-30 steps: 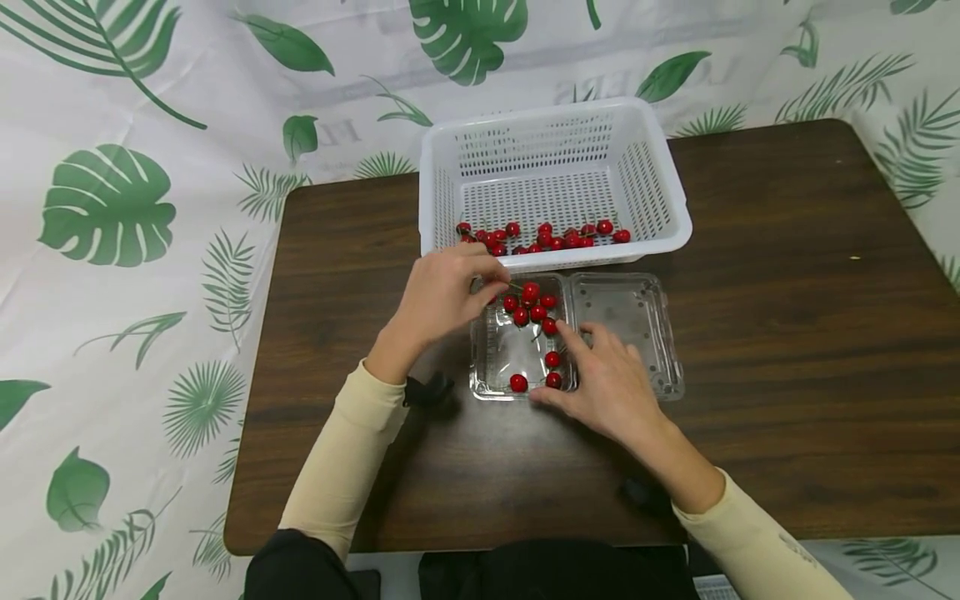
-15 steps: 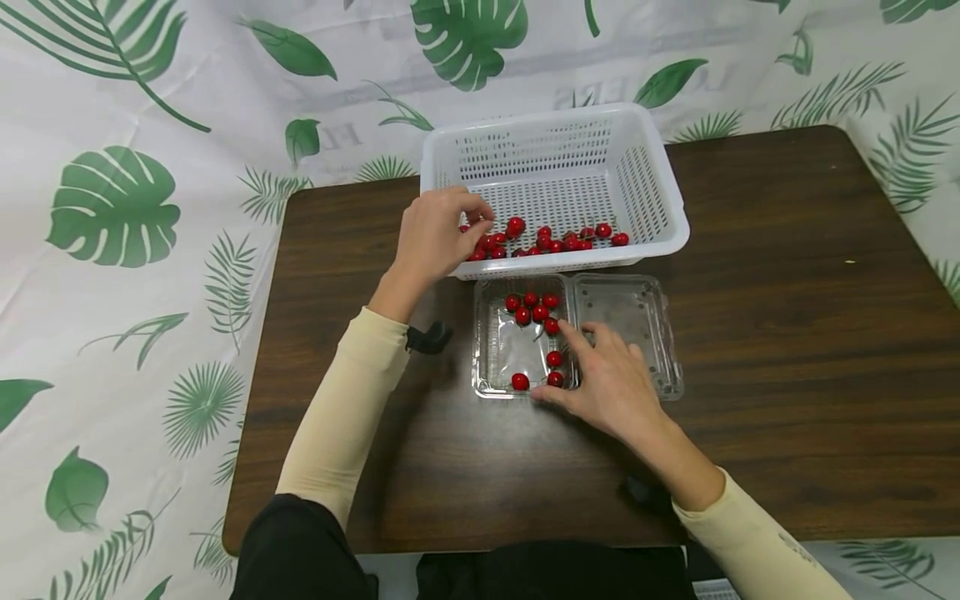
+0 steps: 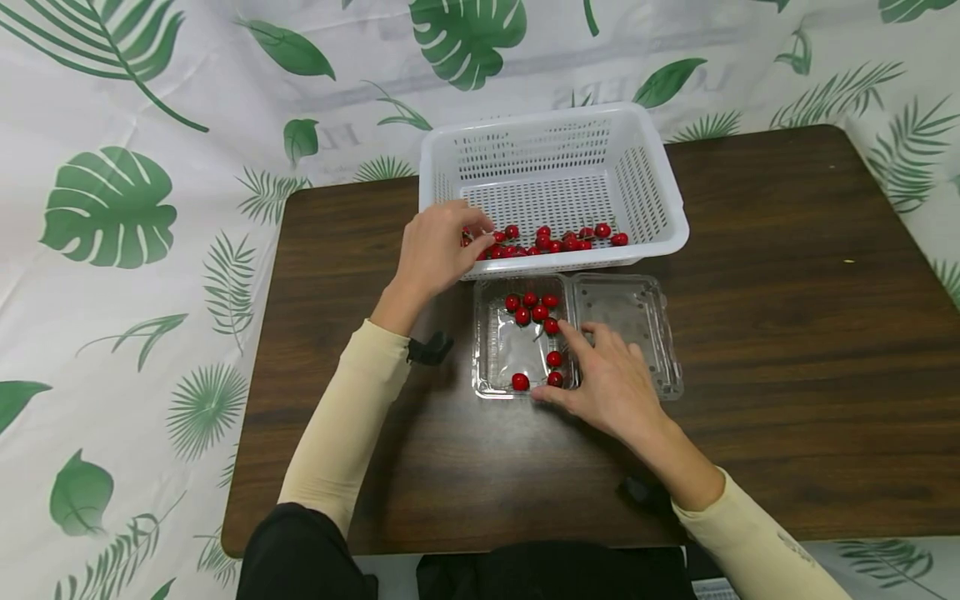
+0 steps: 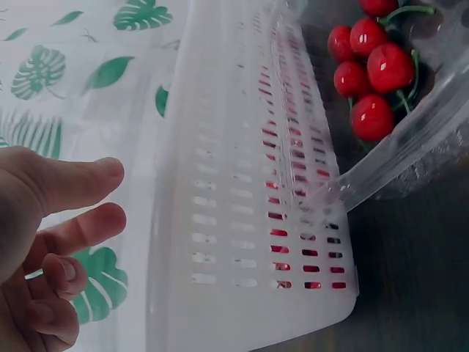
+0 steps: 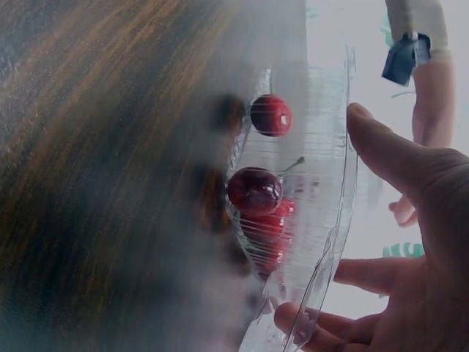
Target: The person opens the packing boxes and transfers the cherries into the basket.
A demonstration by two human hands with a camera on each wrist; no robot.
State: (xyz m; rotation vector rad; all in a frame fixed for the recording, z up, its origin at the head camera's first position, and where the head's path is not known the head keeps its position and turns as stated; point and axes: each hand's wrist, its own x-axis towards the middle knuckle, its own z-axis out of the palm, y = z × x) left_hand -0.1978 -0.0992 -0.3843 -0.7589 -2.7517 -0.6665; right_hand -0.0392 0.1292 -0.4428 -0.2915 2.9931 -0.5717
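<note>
My left hand [image 3: 437, 250] is over the front left of a white slotted basket [image 3: 667, 192] in the head view, near red cherries [image 3: 570, 243] inside its front wall. In the left wrist view its thumb [image 4: 91, 180] and index finger stand slightly apart with nothing between them. A clear plastic clamshell box [image 3: 483, 358] lies unfolded in front of the basket, with several stemmed cherries [image 3: 539, 312] in its left half. My right hand [image 3: 611, 383] spans the box's near right corner, thumb at the front rim [image 5: 352, 169], fingers spread and touching near the hinge.
The box's clear lid half [image 3: 622, 308] lies flat at the right, partly behind the right hand. A dark wood-grain table [image 3: 810, 333] carries everything, and a leaf-printed white sheet [image 3: 225, 50] hangs behind its far edge.
My left hand has moved from over the clamshell box to the basket, and the cherry that hung from its fingers is no longer there. The right hand has stayed in place.
</note>
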